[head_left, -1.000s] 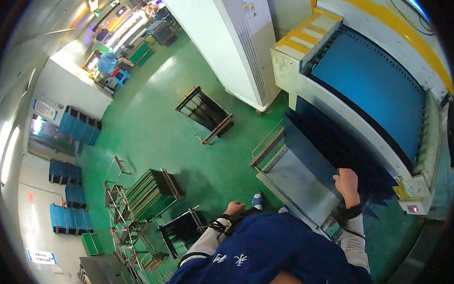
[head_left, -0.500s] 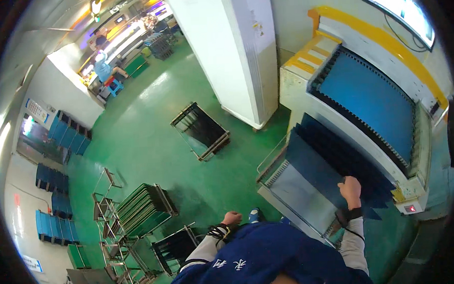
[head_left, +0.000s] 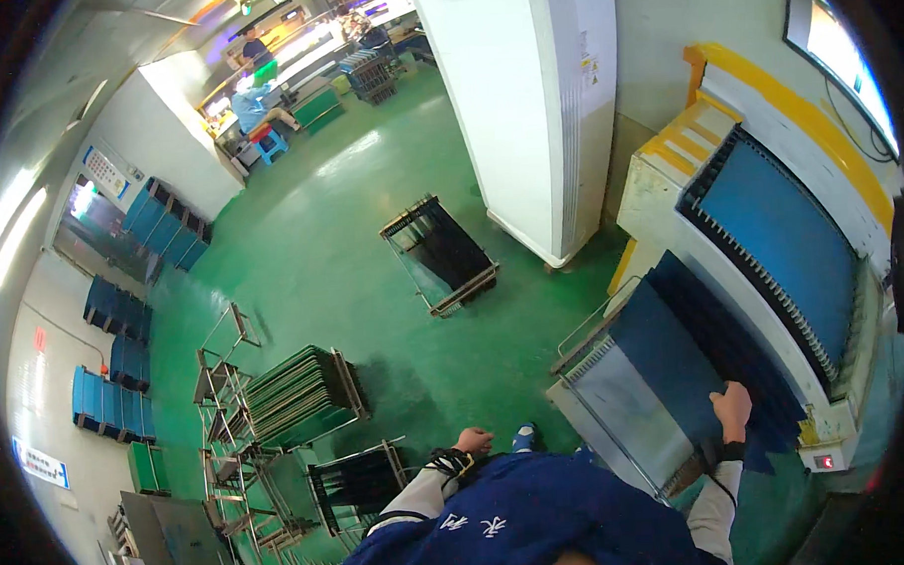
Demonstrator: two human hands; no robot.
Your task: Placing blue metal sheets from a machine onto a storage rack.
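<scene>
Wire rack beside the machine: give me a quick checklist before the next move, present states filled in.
1. Right hand at the dark blue panel: ok, fingers curled at its edge.
2. Grip firm: cannot tell from this view.
3. Left hand clear of the wire rack: ok, apart from it.
4. Both hands off the machine bed: ok.
5. Panels behind separated: cannot tell, they overlap in view.
6. Feet clear of the rack: cannot tell, one shoe shows, the other is mostly hidden.

right hand (head_left: 732, 407) partly hides the dark panel (head_left: 664, 357)
</scene>
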